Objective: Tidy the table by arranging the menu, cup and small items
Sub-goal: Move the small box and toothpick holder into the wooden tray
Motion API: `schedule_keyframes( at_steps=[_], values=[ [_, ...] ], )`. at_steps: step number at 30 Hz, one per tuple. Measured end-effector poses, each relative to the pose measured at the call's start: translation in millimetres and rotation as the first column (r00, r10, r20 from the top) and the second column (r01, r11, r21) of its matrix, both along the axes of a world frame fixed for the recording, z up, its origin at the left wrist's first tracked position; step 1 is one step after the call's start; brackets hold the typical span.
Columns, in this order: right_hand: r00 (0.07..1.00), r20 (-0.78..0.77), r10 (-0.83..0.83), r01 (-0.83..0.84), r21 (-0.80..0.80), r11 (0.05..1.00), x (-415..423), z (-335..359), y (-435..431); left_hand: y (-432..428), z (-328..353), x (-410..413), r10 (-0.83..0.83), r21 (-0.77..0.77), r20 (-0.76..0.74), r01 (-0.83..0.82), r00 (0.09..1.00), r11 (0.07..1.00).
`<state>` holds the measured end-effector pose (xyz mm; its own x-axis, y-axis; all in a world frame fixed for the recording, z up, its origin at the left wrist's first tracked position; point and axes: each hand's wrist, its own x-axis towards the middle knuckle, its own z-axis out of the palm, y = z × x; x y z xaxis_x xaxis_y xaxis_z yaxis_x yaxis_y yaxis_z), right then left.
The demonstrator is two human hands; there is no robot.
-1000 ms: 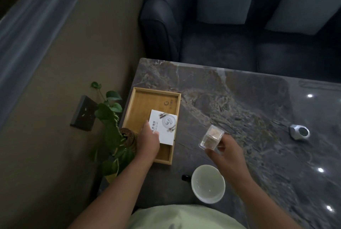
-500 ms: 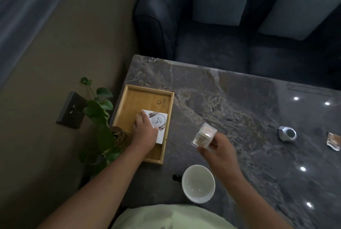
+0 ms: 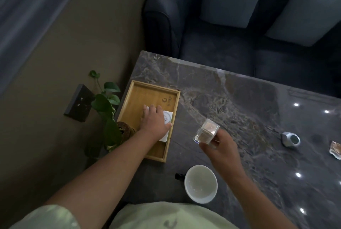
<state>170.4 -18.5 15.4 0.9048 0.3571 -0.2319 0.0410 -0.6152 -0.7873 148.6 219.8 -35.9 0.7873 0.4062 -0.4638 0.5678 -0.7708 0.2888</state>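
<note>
Head: left hand (image 3: 154, 122) on menu (image 3: 167, 117), right hand (image 3: 222, 152) around clear box (image 3: 206, 131).

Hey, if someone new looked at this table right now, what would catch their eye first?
Probably the wooden tray at the left edge of the dark marble table, where the left hand lies flat on a white card. Next, the small clear box held up in the right hand, and the white cup near the front edge.
</note>
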Motion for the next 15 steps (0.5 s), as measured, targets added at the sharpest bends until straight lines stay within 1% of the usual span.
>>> schedule_keyframes(
  at_steps=[5,9,12,15],
  values=[
    [0.998,-0.013,-0.055,0.056,0.056,0.997,7,4,14,-4,-15,-14,0.015,0.018,0.072,-0.016,0.997,1.0],
    [0.996,0.004,-0.093,0.092,0.064,0.994,11,2,25,-18,-25,-32,0.006,0.12,0.133,-0.022,0.991,0.993],
    [0.997,-0.001,-0.081,0.081,0.054,0.995,10,-1,31,-24,-27,-40,-0.036,0.169,0.123,0.015,0.992,0.986],
    [0.995,0.029,-0.092,0.091,0.038,0.995,10,-4,36,-22,-25,-44,-0.061,0.169,0.145,0.036,0.988,0.985]
  ],
)
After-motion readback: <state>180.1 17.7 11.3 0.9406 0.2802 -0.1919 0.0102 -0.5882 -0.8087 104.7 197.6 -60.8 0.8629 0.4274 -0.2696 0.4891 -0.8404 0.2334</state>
